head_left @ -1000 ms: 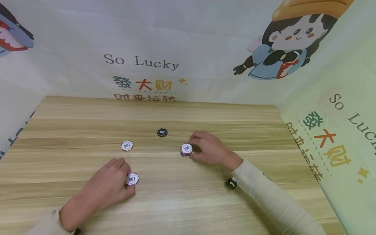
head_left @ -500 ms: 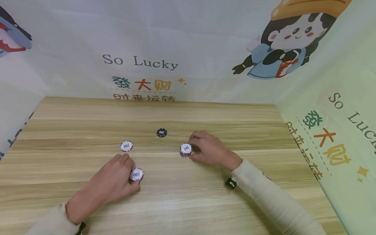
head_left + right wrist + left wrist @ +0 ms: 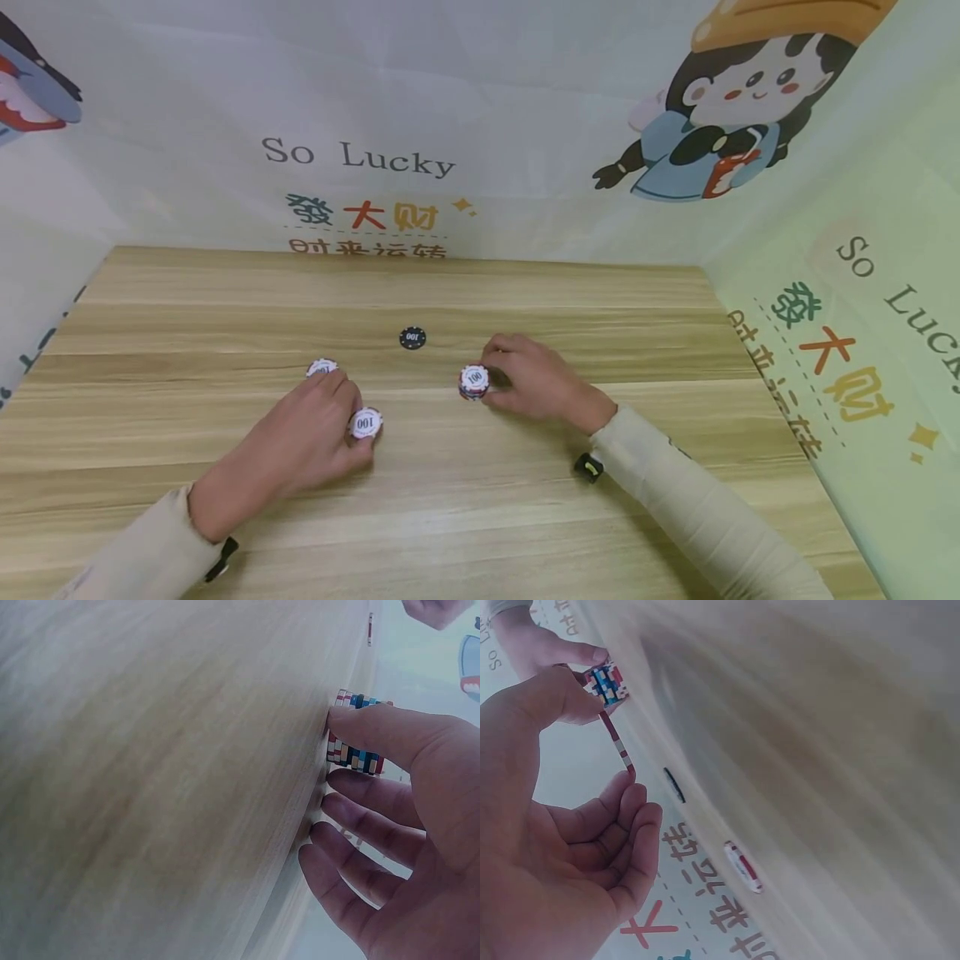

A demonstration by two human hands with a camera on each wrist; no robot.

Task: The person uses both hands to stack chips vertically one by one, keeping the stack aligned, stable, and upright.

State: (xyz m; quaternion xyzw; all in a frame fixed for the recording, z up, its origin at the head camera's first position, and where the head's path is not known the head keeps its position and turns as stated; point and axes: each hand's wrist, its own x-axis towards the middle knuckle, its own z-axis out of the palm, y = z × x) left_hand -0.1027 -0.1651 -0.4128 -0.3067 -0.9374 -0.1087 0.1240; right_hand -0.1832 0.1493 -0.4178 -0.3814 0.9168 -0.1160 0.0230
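Note:
My left hand (image 3: 296,437) pinches a red-and-white poker chip (image 3: 366,423) marked 100 between thumb and fingertips. Seen edge-on in the left wrist view, that chip (image 3: 617,742) is raised off the table. To the right, a stack of poker chips (image 3: 474,382) stands on the table, topped by a white-faced chip. My right hand (image 3: 536,379) grips the stack's side with thumb and index finger; the other fingers curve loosely behind. In the right wrist view the stack (image 3: 356,759) shows red, white, blue and yellowish edges.
A black chip (image 3: 412,337) lies flat on the wooden table (image 3: 525,517), beyond both hands. Another red-and-white chip (image 3: 322,366) lies just past the left hand, partly hidden by its knuckles. Printed white sheets (image 3: 510,192) wall the table's back and sides.
My left hand has carried its chip rightward and away from me, closer to the stack, and now covers part of the loose red-and-white chip. The right hand stays at the stack.

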